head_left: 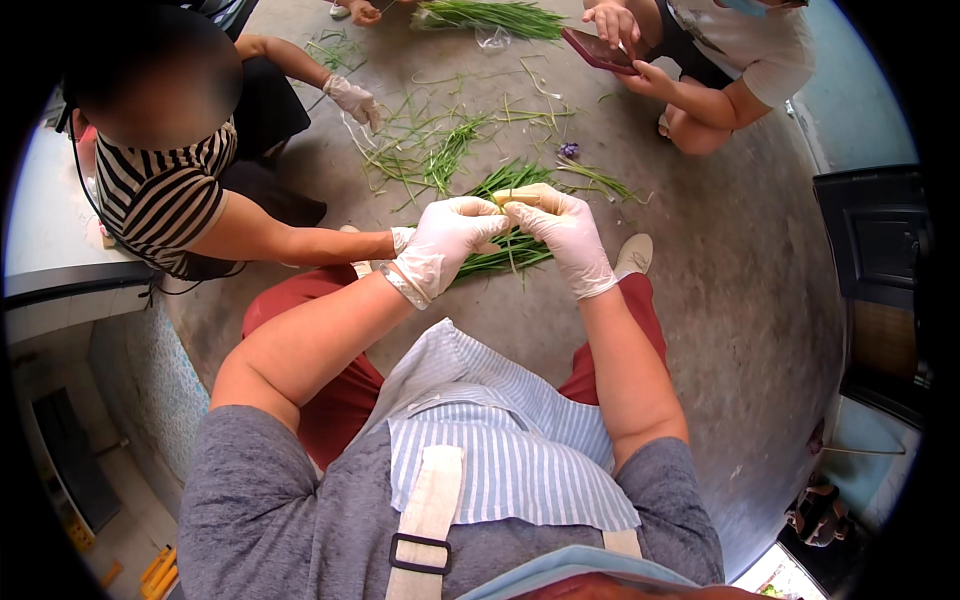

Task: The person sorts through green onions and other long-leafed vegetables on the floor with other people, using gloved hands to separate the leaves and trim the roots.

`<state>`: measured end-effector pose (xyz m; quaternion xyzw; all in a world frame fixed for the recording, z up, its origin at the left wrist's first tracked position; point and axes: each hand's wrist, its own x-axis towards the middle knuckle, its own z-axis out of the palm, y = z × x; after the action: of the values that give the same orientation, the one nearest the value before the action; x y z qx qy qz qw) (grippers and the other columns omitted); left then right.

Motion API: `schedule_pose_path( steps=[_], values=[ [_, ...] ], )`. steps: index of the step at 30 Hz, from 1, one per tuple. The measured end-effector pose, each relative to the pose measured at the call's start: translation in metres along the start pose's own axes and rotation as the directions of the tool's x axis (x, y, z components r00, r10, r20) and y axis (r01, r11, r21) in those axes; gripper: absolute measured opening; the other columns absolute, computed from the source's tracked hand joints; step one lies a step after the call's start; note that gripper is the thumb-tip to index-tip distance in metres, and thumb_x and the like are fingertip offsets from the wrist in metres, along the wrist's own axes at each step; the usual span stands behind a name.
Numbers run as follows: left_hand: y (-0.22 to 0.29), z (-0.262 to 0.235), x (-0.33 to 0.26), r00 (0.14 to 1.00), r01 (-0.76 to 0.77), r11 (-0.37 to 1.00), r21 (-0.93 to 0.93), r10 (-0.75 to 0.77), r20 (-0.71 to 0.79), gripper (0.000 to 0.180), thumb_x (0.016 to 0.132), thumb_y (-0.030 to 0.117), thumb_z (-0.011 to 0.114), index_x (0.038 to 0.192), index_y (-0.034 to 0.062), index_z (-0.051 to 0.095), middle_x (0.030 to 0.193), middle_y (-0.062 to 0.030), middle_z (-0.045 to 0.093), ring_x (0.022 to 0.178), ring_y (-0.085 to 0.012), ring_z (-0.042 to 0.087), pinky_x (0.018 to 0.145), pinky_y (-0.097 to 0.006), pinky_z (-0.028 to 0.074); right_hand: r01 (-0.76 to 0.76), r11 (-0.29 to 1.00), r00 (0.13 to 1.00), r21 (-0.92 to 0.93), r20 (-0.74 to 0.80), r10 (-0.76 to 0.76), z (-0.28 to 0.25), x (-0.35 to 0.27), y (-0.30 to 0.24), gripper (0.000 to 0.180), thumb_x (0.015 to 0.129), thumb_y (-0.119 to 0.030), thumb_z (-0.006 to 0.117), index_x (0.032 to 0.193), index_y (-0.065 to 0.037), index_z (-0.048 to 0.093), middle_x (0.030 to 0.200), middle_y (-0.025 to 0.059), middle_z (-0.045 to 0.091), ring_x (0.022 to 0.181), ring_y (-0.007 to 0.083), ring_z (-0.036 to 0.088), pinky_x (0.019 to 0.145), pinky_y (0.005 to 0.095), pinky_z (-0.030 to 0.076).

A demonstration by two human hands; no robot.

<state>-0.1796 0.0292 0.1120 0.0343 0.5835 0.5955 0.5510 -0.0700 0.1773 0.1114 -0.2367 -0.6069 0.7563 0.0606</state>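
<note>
Both my hands wear thin white gloves and meet over a bunch of long green chives (520, 243) on the floor. With fingertips pinched, my left hand (450, 235) and my right hand (560, 232) grip a chive stalk between them. A thin end of it hangs below the fingers. Part of the bunch is hidden under my hands. Just ahead lie loose, scattered chives (447, 155), some tangled. A small purple item (569, 150) rests by a little heap of stalks (605, 180) on the right.
At my left a co-worker in a striped shirt (165, 205) reaches one gloved hand (352, 100) over the scattered stalks. Another person at upper right holds a red-cased phone (600, 52). A large chive bundle (490, 17) lies at the back. Dark furniture (875, 235) stands right.
</note>
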Motion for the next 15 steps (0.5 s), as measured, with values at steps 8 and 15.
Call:
schedule_pose_path(
  steps=[8,15],
  values=[
    [0.0,-0.008,0.007,0.998,0.018,0.931,-0.364,0.005,0.063,0.018,0.095,0.008,0.061,0.109,-0.0005,0.054,0.103,-0.0169,0.065,0.088,-0.0269,0.068,0.069,-0.034,0.057,-0.052,0.997,0.996,0.052,-0.069,0.055,-0.008,0.002,0.008,0.013,0.088,-0.012,0.066,0.095,-0.001,0.069,0.081,-0.0011,0.065,0.066,0.0043,0.051,0.063,0.0201,0.043],
    [-0.009,-0.02,0.011,0.996,-0.051,0.914,-0.404,0.077,0.049,0.014,0.098,0.011,0.056,0.106,0.0007,0.053,0.105,-0.0182,0.064,0.09,-0.0301,0.068,0.068,-0.038,0.057,-0.001,1.0,1.0,0.015,-0.015,0.001,0.003,-0.006,-0.001,0.011,0.088,-0.01,0.064,0.093,-0.001,0.067,0.08,-0.0026,0.061,0.068,0.004,0.051,0.063,0.0197,0.042]
  ],
)
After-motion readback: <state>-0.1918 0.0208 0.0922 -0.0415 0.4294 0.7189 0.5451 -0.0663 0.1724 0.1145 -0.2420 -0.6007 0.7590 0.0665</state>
